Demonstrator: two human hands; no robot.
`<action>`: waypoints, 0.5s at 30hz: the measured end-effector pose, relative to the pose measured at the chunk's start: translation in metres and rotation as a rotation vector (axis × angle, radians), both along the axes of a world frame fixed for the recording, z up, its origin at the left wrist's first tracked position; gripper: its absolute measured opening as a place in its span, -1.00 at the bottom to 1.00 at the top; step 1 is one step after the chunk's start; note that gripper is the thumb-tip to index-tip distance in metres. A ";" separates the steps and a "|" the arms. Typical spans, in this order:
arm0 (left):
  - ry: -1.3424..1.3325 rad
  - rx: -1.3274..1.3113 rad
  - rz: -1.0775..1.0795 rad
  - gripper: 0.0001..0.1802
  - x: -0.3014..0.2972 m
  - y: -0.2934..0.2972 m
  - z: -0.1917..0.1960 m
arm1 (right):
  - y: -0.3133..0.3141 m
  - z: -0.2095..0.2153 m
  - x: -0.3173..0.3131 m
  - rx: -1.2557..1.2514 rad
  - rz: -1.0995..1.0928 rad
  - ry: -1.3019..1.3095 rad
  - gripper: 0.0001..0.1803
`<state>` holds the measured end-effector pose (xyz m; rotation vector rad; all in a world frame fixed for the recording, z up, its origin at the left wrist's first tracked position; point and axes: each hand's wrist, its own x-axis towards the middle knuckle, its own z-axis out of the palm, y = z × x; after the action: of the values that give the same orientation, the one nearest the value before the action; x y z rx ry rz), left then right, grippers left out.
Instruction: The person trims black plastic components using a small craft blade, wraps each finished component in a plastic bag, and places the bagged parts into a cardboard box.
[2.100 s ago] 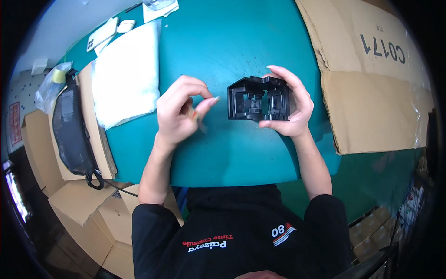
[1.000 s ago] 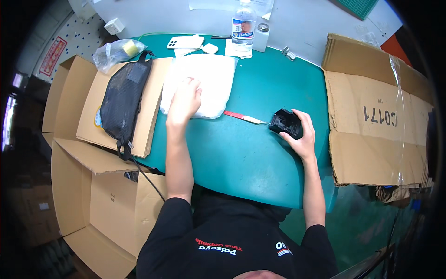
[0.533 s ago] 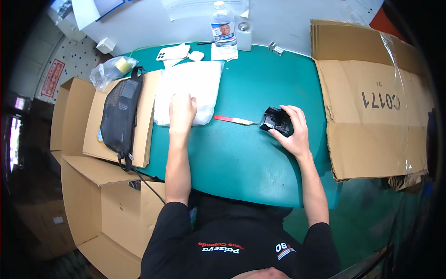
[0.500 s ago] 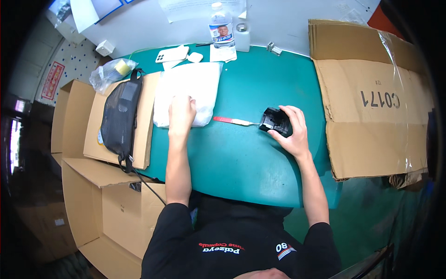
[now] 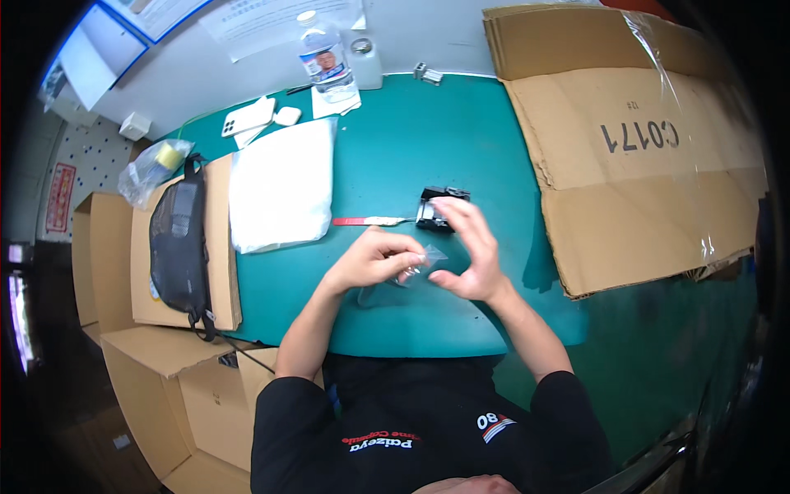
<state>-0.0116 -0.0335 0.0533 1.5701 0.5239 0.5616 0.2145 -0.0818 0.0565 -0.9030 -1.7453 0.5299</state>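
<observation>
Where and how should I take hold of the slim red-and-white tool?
Probably pinch the red left end of the tool from the near side, fingers across its width: it lies left to right, the white packet crowds that end, and its thin end points right, toward the black part.

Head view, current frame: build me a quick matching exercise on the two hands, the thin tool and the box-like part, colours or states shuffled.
Column one
1. left hand
2. right hand
3. thin tool
4. box-like part

Column two
A. black
B. open, thumb apart from fingers
C. red and white
D. pinching clear plastic

Pairs: 1-D, 2-B, 3-C, 4-A
</observation>
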 end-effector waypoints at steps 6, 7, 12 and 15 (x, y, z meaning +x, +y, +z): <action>-0.037 -0.211 0.073 -0.87 0.006 -0.002 -0.011 | -0.003 -0.017 -0.001 -0.308 0.068 0.093 -0.68; -0.049 -0.265 0.076 -0.85 0.005 -0.001 -0.010 | -0.003 -0.021 0.002 -0.328 0.053 0.114 -0.74; 0.125 -0.346 0.148 -0.63 -0.005 0.014 -0.001 | 0.005 -0.031 0.017 -0.325 -0.220 0.262 -0.95; 0.043 -0.517 0.250 -0.71 -0.006 0.015 -0.007 | 0.010 -0.037 0.020 -0.319 -0.286 0.457 -0.93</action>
<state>-0.0176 -0.0181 0.0462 1.0335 0.8326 0.5283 0.2340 -0.0713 0.0191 -1.1299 -1.1157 0.7678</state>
